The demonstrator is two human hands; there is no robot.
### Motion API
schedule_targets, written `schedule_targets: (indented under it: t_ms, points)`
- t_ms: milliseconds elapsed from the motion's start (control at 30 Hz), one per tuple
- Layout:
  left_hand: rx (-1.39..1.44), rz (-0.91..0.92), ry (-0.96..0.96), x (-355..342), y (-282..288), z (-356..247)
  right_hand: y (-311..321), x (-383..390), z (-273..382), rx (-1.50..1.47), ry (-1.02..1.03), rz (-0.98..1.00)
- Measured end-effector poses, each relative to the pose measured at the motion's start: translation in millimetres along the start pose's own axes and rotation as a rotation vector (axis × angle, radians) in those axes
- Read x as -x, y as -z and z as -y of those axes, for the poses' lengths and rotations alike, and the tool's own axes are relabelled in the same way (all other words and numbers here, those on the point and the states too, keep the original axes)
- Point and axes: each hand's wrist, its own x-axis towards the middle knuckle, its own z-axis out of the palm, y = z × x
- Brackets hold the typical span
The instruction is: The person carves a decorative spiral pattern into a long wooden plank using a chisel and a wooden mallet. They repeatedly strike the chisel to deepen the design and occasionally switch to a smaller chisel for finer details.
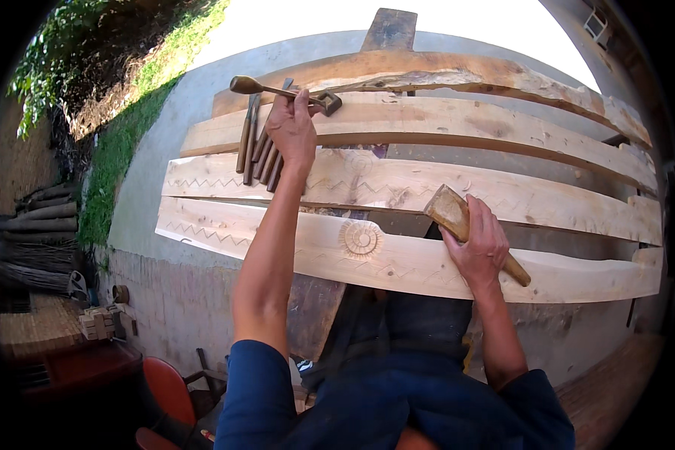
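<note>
left hand (291, 129): wooden-handled tool (252, 86) is pinched near chisels (250, 156);
right hand (481, 244): mallet (448, 211) is gripped above carved plank (420, 264)

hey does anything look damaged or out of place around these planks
Only the farthest plank stands out: its near edge is ragged and uneven, unlike the smoother plank next to it. I see nothing clearly broken or spilled.

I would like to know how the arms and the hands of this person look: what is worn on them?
The left hand and right hand are bare, with no gloves visible. Both forearms are uncovered, and no watch or bracelet shows on either wrist. The dark blue sleeves are short and look plain, without visible markings.
</note>
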Motion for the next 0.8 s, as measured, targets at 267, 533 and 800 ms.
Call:
schedule_targets:
  t_ms: [267, 533, 800]
  points:
    - [0.298, 0.030, 0.287, 142, 72, -36, 0, -1, 1, -0.002, 0.008, 0.012]
    - [0.342, 0.063, 0.357, 211, 85, -35, -2, -3, 3, 0.025, 0.028, -0.003]
    - [0.295, 0.021, 0.279, 227, 70, -37, -1, -2, 2, 0.020, 0.028, 0.010]
